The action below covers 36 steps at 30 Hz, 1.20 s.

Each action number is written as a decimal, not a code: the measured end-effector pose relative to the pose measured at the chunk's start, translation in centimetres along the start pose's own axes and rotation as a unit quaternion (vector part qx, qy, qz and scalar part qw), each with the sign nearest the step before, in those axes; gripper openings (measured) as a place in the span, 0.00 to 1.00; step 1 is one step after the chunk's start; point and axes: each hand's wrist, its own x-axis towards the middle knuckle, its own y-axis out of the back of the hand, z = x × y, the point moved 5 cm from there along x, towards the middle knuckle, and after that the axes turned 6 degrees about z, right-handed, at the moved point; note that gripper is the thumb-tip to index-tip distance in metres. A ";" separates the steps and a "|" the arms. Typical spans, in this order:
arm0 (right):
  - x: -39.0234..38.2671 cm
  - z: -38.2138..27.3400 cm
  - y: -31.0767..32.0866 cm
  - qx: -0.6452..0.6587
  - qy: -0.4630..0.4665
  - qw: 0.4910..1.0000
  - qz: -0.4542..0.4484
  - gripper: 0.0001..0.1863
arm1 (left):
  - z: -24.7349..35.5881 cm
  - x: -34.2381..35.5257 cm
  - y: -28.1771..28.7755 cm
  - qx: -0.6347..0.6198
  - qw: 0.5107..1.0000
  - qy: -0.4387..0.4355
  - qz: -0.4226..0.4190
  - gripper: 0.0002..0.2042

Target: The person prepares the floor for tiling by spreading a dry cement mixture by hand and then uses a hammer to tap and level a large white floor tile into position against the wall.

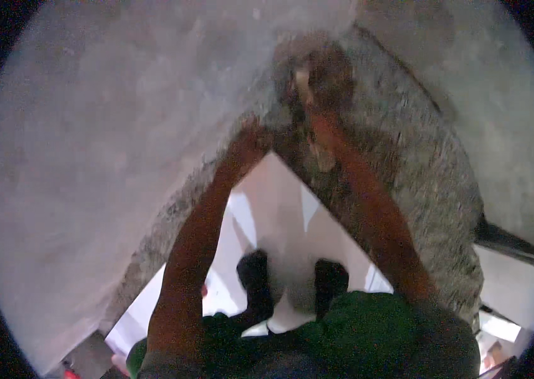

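Note:
My right hand, dark and smeared by motion, is over the rough grey-brown strip at the far end of the picture. Its fingers look closed round a pale, narrow stick-like thing; the working end is too blurred to name. A second pale piece shows beside the right forearm, and I cannot tell whether it belongs to the same thing. Nearer and to the left, my left hand is at the rough edge of the large pale grey surface. Blur hides its fingers.
The light floor fills the wedge between the two straight edges, with my dark-covered feet on it. Another smooth grey surface lies to the right, beyond a dark seam. A green garment covers my body.

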 end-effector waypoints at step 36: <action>-5.4 -1.5 -2.6 -0.016 -0.020 0.991 -0.134 0.30 | -2.4 -1.4 0.6 -0.060 0.987 0.150 -0.009 0.28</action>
